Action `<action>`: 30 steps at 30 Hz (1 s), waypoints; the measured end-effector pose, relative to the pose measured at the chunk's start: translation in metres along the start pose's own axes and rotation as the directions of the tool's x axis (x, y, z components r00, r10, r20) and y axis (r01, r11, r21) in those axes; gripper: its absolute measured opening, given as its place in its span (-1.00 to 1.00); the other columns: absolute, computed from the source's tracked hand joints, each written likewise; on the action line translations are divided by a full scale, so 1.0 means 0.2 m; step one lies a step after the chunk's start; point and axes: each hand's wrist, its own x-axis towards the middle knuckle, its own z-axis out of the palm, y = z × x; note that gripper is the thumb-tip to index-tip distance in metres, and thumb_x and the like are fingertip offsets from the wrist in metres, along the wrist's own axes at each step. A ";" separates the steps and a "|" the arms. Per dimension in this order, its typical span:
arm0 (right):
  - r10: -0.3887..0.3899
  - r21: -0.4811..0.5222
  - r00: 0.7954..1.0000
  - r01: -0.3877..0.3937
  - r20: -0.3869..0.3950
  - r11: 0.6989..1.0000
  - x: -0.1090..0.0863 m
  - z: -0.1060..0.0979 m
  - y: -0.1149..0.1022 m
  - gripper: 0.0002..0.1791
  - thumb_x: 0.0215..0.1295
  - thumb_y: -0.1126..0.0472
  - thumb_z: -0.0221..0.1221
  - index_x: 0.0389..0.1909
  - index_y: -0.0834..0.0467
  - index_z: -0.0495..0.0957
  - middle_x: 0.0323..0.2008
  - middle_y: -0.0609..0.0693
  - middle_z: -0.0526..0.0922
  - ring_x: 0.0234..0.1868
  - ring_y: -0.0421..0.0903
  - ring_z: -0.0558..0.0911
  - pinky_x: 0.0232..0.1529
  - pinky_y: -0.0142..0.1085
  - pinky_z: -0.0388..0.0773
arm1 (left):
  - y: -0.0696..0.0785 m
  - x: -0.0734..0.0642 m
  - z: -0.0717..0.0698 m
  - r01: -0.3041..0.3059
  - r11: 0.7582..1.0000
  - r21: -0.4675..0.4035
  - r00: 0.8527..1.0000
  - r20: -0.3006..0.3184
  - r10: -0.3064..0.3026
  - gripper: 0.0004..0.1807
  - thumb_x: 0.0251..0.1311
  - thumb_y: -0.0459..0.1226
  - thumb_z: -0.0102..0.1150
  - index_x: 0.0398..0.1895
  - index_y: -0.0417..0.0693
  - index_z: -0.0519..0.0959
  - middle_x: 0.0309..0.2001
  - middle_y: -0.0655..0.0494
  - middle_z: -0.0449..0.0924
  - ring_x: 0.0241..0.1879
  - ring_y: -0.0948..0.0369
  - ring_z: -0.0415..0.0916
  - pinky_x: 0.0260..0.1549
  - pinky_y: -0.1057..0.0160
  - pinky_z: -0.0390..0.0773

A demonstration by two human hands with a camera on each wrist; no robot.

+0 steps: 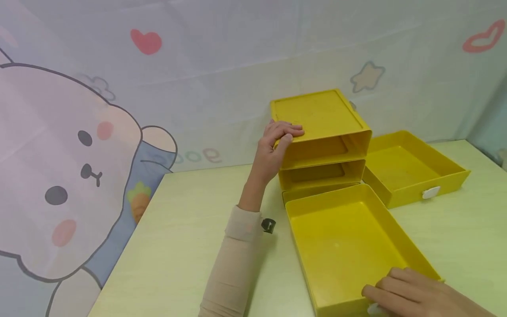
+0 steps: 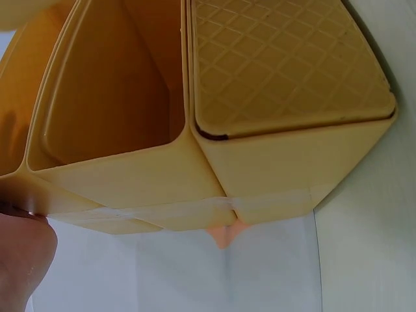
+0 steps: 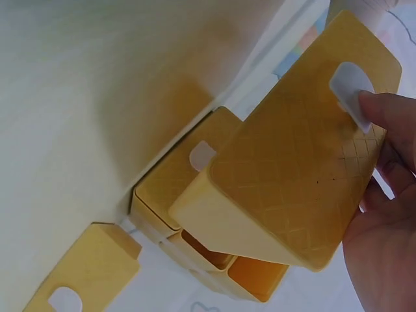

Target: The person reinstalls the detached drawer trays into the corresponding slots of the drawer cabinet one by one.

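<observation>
A yellow three-tier drawer cabinet (image 1: 322,114) stands against the back cloth, with its upper two bays hollow. My left hand (image 1: 271,152) holds its top left edge, fingers over the top and thumb at the front rim. In the left wrist view, the lattice-patterned front of the lowest drawer (image 2: 292,71) fills its bay. My right hand (image 1: 416,290) grips the front wall of a pulled-out yellow drawer (image 1: 340,246), thumb on its white handle (image 3: 351,94). The right wrist view shows this drawer raised and tilted in front of the cabinet; its inside holds nothing.
Another yellow drawer (image 1: 420,191) with a white handle lies right of the cabinet on the pale table (image 1: 178,233). A printed cloth (image 1: 222,88) with a bear, hearts and a star hangs behind. A small black object (image 1: 268,225) shows beside the left sleeve.
</observation>
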 end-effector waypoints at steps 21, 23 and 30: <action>0.197 -0.005 0.974 -0.198 0.115 0.980 0.08 -0.08 0.02 -0.66 0.62 -0.08 0.11 0.30 -0.21 0.61 -0.07 -0.55 0.51 -0.18 -0.50 0.42 -0.23 -0.68 0.31 | 0.00 0.00 -0.01 0.001 1.000 0.003 1.000 -0.003 -0.001 -0.63 0.61 -0.30 -0.08 0.04 -0.30 0.74 0.15 -0.18 0.70 0.29 0.06 0.47 0.68 0.08 -0.18; 0.215 -0.013 0.967 -0.216 0.136 0.976 0.08 -0.09 0.02 -0.61 0.51 0.00 0.28 0.31 -0.22 0.60 -0.05 -0.55 0.53 -0.18 -0.50 0.43 -0.23 -0.65 0.34 | 0.00 0.00 -0.01 -0.003 1.000 -0.001 1.000 -0.002 0.003 -0.63 0.61 -0.30 -0.08 0.04 -0.29 0.74 0.15 -0.18 0.70 0.29 0.06 0.47 0.68 0.09 -0.18; 0.239 -0.014 0.959 -0.240 0.155 0.971 0.11 -0.08 0.02 -0.43 0.29 0.12 0.46 0.31 -0.23 0.61 -0.04 -0.55 0.56 -0.17 -0.48 0.46 -0.21 -0.61 0.42 | 0.00 0.00 -0.01 -0.018 1.000 -0.016 1.000 0.009 0.019 -0.66 0.61 -0.32 -0.06 0.05 -0.30 0.73 0.15 -0.20 0.69 0.28 0.04 0.47 0.67 0.11 -0.20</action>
